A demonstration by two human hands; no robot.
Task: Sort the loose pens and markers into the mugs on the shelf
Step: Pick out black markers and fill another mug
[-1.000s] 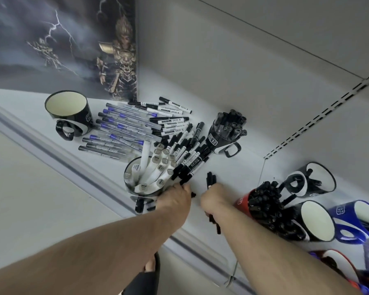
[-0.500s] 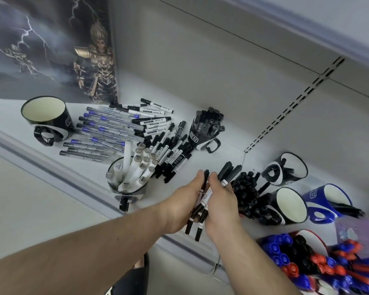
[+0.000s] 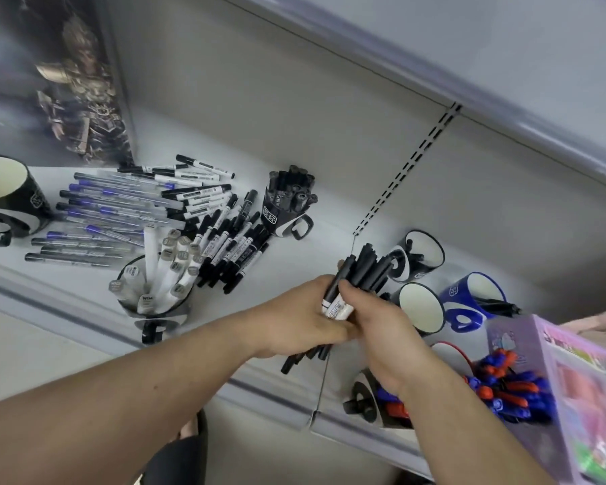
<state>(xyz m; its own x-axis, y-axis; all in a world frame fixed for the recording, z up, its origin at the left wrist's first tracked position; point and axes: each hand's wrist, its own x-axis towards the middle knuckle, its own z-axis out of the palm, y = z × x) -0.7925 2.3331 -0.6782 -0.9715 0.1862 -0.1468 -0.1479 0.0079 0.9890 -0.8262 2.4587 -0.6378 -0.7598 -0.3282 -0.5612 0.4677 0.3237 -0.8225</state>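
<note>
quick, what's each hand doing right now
Left hand: curled round the bundle of black markers with white labels.
Right hand: fingers curled round the same bundle.

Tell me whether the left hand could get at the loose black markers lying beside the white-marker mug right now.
Probably not yet: the left hand and right hand both grip a bundle of black markers. The loose black markers lie uncovered nearby.

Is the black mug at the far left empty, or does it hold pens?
No pens show: the black mug shows only bare cream interior. Its bottom is hidden, so fully empty cannot be confirmed.
</note>
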